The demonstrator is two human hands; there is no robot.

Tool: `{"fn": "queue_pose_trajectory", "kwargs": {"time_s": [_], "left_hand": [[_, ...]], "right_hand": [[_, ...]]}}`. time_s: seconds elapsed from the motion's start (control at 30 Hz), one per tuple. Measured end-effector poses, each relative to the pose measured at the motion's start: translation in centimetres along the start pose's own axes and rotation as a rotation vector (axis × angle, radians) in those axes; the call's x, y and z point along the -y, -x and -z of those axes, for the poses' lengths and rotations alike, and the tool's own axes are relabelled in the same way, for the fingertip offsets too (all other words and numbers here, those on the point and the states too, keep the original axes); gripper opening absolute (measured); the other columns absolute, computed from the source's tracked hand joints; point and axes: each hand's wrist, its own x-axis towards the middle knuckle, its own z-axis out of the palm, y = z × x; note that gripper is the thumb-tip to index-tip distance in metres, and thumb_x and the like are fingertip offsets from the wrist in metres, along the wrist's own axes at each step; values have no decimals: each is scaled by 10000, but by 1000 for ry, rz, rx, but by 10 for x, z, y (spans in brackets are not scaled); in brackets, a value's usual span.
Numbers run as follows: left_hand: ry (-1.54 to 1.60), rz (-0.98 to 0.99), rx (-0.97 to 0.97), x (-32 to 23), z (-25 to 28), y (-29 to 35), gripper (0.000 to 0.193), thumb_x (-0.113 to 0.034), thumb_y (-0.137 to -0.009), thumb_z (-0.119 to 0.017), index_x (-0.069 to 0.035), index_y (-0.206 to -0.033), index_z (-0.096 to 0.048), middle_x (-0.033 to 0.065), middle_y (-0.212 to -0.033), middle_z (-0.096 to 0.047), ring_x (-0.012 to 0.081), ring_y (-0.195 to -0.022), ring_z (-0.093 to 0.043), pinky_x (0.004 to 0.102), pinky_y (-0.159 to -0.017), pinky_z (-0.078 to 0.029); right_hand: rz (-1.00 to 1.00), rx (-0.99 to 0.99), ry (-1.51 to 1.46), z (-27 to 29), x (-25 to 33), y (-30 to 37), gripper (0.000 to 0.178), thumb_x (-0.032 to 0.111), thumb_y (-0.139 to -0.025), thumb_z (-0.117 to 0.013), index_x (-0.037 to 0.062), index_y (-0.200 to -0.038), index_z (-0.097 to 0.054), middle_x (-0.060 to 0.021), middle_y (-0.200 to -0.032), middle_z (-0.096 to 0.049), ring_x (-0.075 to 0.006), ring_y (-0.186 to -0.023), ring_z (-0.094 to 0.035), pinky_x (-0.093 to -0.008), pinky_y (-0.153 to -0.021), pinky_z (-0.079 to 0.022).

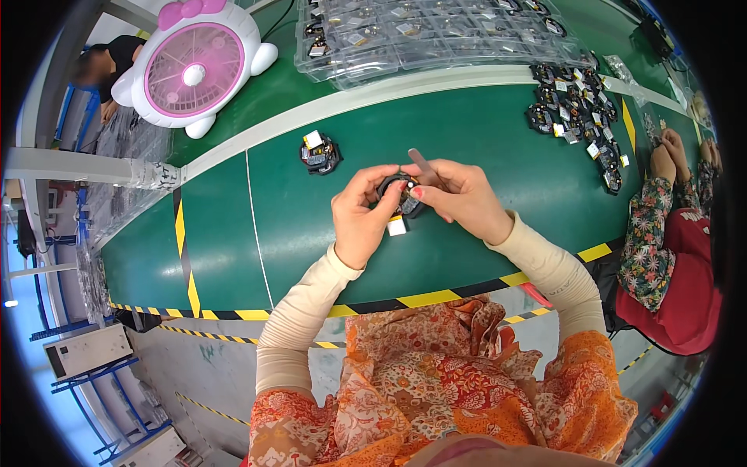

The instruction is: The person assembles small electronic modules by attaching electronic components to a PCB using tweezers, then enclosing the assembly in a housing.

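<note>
My left hand (360,215) grips a round black electronic module (409,204) by its left side, just above the green table. A white tab (397,226) sticks out at the module's near edge. My right hand (467,198) pinches at the module's right side with thumb and finger. Tucked in that same hand is a pair of metal tweezers (421,161), its end pointing up and away from the module. My fingers hide much of the module's face. Farther left on the table lies a similar module (320,153) with a white and yellow tab.
A heap of similar modules (572,105) lies at the far right. Clear plastic trays (436,47) holding several modules stand beyond the white rail (436,76). A pink and white fan (194,70) stands at the back left. Another person's hand (665,161) is at the right.
</note>
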Motion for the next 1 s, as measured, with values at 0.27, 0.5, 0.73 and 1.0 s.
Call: {"fn": "queue_pose_trajectory", "kwargs": {"time_s": [0.27, 0.5, 0.73, 1.0], "left_hand": [[-348, -167, -154, 0, 9, -13, 312, -7, -780, -609, -39, -1082, -540, 60, -933, -574, 90, -696, -512, 204, -594, -423], [-1331, -294, -345, 2, 54, -34, 491, -316, -750, -667, -29, -1118, -516, 153, -1098, -497, 312, -979, -487, 387, -769, -414], [-1181, -293, -114, 6, 46, -34, 509, -219, -668, -733, -48, -1095, -515, 136, -1012, -531, 313, -914, -502, 390, -779, -423], [-750, -641, 154, -2, 7, -23, 559, -76, -566, -788, -44, -1049, -509, 124, -1078, -490, 306, -964, -502, 376, -802, -444]], "right_hand": [[242, -272, 403, 64, -1, -28, 225, 59, -832, -553, -18, -1040, -590, 67, -693, -507, -8, -648, -433, -166, -584, -360], [609, -864, 1244, 83, 17, -27, 266, 90, -779, -614, 70, -1043, -586, -86, -916, -596, -217, -809, -606, -287, -656, -487], [759, -321, 1088, 20, -5, -11, 330, 41, -734, -632, 79, -1057, -571, -84, -972, -575, -217, -712, -620, -294, -557, -507], [449, -66, 374, 4, -9, -8, 396, 96, -777, -618, 27, -1153, -514, -150, -997, -614, -235, -841, -630, -304, -716, -501]]}}
